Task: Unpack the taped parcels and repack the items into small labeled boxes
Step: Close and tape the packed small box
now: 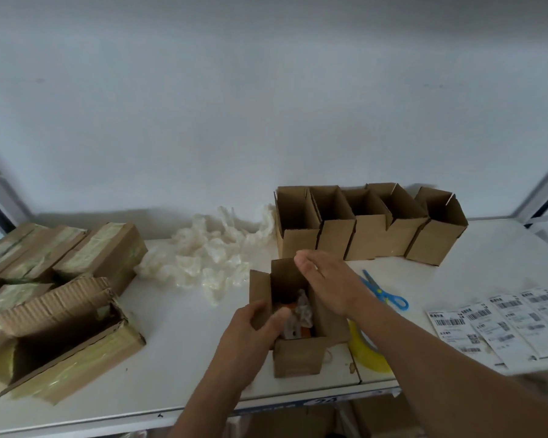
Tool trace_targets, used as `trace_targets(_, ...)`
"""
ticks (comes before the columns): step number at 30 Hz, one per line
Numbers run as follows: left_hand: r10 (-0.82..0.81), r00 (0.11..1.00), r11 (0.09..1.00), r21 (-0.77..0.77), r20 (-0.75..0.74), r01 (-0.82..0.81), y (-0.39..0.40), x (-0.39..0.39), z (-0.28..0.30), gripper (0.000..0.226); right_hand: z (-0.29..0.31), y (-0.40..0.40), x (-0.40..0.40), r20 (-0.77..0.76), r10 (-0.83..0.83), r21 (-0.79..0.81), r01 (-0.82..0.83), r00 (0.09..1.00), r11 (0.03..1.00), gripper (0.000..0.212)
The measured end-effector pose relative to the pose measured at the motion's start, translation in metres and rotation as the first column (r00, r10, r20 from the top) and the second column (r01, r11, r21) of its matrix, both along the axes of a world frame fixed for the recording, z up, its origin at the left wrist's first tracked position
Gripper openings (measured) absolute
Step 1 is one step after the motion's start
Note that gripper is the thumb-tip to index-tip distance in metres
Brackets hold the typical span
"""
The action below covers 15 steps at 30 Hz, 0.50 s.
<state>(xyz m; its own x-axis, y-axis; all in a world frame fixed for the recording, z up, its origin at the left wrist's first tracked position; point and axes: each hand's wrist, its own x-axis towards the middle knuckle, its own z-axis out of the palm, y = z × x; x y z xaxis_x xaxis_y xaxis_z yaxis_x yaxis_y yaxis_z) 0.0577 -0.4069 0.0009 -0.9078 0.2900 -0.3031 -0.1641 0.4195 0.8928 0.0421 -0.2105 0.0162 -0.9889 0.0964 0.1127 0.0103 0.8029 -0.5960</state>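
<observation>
Cardboard everywhere on my white table [178,368]. The small box [299,346] I am filling stands right in front of me, flaps up, with a wrapped item [299,314] showing inside it, pale plastic over something orange. My left hand [253,327] grips the box's left flap, thumb curled over the inner face, fingers behind it. My right hand [326,281] hovers flat over the far right side of the box with its fingers straight and together, holding nothing; I cannot tell whether it touches the flap beneath.

Behind the box, a row of five empty boxes [369,226] stands side by side against the wall, all open at the top. A heap of crumpled clear wrapping [212,254] lies to their left. At my far left sits a stack of taped parcels [60,251], and nearer me one opened parcel [60,343] lies with its torn lid raised.

Blue scissors [383,292] rest just right of my right wrist. A yellow tape roll [366,350] sits beside the small box, partly under my forearm. Printed labels [500,324] with barcodes lie spread at the right edge.
</observation>
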Motion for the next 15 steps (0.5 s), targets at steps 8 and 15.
trace_targets(8,-0.102,0.987,0.985,-0.152,-0.125,0.083,-0.001,-0.004,-0.013,0.096,-0.022,0.000,0.010,0.027,-0.105,-0.290,0.108,0.994,0.951,0.070)
trace_targets(15,-0.012,0.985,0.976,-0.218,-0.171,-0.026,0.008,-0.001,-0.015,0.082,-0.036,-0.007,0.017,0.071,-0.175,-0.427,0.188,0.982,0.885,0.071)
